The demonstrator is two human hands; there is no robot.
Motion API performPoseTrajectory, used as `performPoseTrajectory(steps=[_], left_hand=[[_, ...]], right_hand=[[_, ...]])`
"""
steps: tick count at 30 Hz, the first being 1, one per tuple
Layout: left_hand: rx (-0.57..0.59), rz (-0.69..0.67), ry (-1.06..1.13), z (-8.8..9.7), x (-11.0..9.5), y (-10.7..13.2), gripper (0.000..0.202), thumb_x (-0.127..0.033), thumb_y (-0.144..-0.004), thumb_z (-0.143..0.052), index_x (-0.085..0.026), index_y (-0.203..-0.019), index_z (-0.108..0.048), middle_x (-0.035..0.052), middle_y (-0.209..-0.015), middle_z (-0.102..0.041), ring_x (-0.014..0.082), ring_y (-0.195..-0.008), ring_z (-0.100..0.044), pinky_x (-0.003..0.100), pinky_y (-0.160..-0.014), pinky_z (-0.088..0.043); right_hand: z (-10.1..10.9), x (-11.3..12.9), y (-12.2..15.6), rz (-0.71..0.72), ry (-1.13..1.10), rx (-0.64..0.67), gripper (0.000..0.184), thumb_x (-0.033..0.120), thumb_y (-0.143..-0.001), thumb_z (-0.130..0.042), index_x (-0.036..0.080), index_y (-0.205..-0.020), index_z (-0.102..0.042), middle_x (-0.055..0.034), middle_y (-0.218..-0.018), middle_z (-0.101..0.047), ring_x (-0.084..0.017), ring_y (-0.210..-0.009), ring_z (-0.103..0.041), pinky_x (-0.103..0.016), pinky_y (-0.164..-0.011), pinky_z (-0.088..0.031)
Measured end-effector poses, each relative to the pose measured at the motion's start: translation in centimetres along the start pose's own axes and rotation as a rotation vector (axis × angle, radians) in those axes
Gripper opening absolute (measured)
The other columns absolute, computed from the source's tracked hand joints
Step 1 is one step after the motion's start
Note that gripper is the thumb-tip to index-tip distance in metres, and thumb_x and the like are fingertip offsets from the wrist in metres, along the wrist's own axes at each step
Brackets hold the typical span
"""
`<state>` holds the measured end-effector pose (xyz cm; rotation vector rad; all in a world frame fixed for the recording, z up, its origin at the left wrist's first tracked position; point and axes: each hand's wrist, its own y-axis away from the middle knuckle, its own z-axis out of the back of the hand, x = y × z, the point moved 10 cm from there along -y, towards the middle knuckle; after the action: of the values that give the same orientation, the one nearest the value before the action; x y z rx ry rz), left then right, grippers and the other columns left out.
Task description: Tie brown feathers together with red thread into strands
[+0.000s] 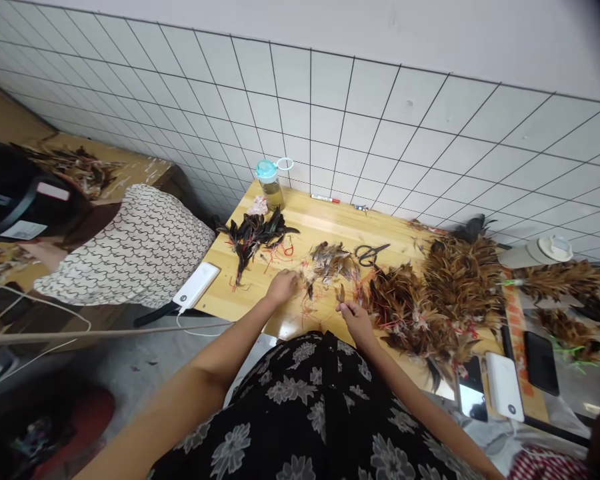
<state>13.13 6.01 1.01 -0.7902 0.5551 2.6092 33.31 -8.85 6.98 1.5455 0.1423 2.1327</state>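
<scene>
My right hand (pixel 357 321) is closed in a pinch on a small brown feather (pixel 341 293), held just above the table near its front edge. My left hand (pixel 282 287) is beside the left edge of a loose pile of grey-brown feathers (pixel 333 260). Its fingers are curled together, and whatever is between them is too small to make out. Red threads (pixel 307 307) are strewn between the two hands. Black scissors (pixel 372 254) lie just behind the loose pile. Dark feather bunches (pixel 253 233) tied with red thread lie behind my left hand.
Large heaps of brown feather bunches (pixel 460 280) cover the wooden table's right side. A bottle with a blue lid (pixel 270 183) and a red-capped marker (pixel 325 199) stand along the tiled wall. White power banks (pixel 197 285) lie at both sides. Another person (pixel 125 253) is at the left.
</scene>
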Motion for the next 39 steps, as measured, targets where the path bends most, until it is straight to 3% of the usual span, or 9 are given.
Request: performPoseTrajectory(steps=[4, 9, 11, 16, 19, 24, 28, 33, 39], left_hand=[[0.005, -0.071, 0.043, -0.8, -1.5, -1.4, 0.036, -0.005, -0.074, -0.057, -0.023, -0.103, -0.069, 0.0084, -0.108, -0.061, 0.0217, -0.111, -0.050, 0.030, -0.102, -0.036], [-0.025, -0.040, 0.163, -1.5, -1.7, -2.5, 0.012, -0.008, -0.072, -0.061, -0.018, -0.074, -0.066, 0.0098, -0.098, -0.061, 0.0236, -0.110, -0.049, 0.032, -0.102, -0.035], [-0.065, 0.006, 0.234, -1.2, -1.2, -2.5, 0.010, -0.009, -0.074, -0.058, -0.017, -0.072, -0.063, 0.0096, -0.097, -0.061, 0.0235, -0.109, -0.049, 0.033, -0.101, -0.035], [-0.111, 0.173, 0.494, -0.8, -0.1, -1.2, 0.011, -0.023, -0.082, -0.050, -0.017, -0.074, -0.055, 0.0035, -0.076, -0.059, 0.0167, -0.079, -0.054, 0.029, -0.076, -0.044], [-0.052, 0.208, 0.695, -1.4, -1.6, 0.1, 0.017, -0.032, -0.081, -0.053, -0.017, -0.074, -0.053, 0.0009, -0.070, -0.059, 0.0117, -0.067, -0.053, 0.023, -0.064, -0.042], [0.043, 0.201, 0.935, -1.6, -5.8, 2.2, 0.032, -0.045, -0.071, -0.064, -0.016, -0.075, -0.052, 0.0017, -0.069, -0.059, 0.0100, -0.061, -0.052, 0.023, -0.060, -0.041], [0.080, 0.171, 1.003, -1.0, -8.5, 3.3, 0.036, -0.043, -0.066, -0.071, -0.016, -0.067, -0.048, -0.0041, -0.062, -0.048, 0.0074, -0.059, -0.042, 0.021, -0.058, -0.034], [0.056, 0.162, 0.933, -0.6, -9.4, 3.8, 0.031, -0.041, -0.067, -0.069, -0.016, -0.069, -0.051, -0.0038, -0.065, -0.049, 0.0088, -0.064, -0.043, 0.022, -0.062, -0.034], [0.119, 0.152, 0.960, -1.5, -9.8, 4.4, 0.024, -0.034, -0.067, -0.070, -0.015, -0.071, -0.057, -0.0034, -0.067, -0.053, 0.0092, -0.065, -0.048, 0.022, -0.066, -0.039]], right_hand=[[-0.8, 0.4, 0.0, 0.007, 0.012, 0.015, 0.032, 0.046, -0.074, -0.047, 0.019, -0.068, -0.063, 0.0016, -0.057, -0.046, -0.016, -0.060, -0.044, -0.028, -0.061, -0.033], [-1.0, -0.2, 0.2, -0.005, -0.012, -0.001, 0.031, 0.047, -0.073, -0.048, 0.020, -0.066, -0.062, 0.0017, -0.057, -0.047, -0.016, -0.060, -0.044, -0.028, -0.061, -0.034], [-0.6, -0.7, 0.3, -0.004, -0.015, -0.028, 0.033, 0.049, -0.073, -0.049, 0.020, -0.067, -0.064, 0.0014, -0.057, -0.048, -0.016, -0.061, -0.044, -0.028, -0.061, -0.034], [1.0, -2.2, 0.0, -0.033, -0.059, -0.139, 0.040, 0.055, -0.072, -0.051, 0.019, -0.069, -0.068, -0.0021, -0.064, -0.057, -0.018, -0.066, -0.049, -0.029, -0.066, -0.037], [1.3, -2.3, -0.7, -0.029, -0.074, -0.177, 0.041, 0.056, -0.072, -0.052, 0.019, -0.069, -0.070, -0.0047, -0.071, -0.064, -0.020, -0.072, -0.053, -0.031, -0.072, -0.039], [0.1, -1.0, -2.4, -0.010, -0.062, -0.106, 0.040, 0.054, -0.072, -0.052, 0.020, -0.072, -0.072, -0.0051, -0.076, -0.066, -0.021, -0.077, -0.056, -0.032, -0.075, -0.041], [-1.0, 0.2, -3.6, 0.010, -0.074, -0.053, 0.037, 0.050, -0.071, -0.052, 0.019, -0.074, -0.072, -0.0050, -0.076, -0.065, -0.020, -0.076, -0.055, -0.031, -0.073, -0.041], [-2.4, 0.7, -3.8, -0.007, -0.118, 0.067, 0.032, 0.048, -0.071, -0.055, 0.018, -0.065, -0.064, -0.0008, -0.063, -0.057, -0.016, -0.066, -0.049, -0.028, -0.065, -0.039], [-3.6, 0.0, -2.9, -0.059, -0.168, 0.167, 0.025, 0.044, -0.069, -0.059, 0.019, -0.065, -0.062, 0.0003, -0.062, -0.059, -0.015, -0.064, -0.050, -0.026, -0.063, -0.039]])
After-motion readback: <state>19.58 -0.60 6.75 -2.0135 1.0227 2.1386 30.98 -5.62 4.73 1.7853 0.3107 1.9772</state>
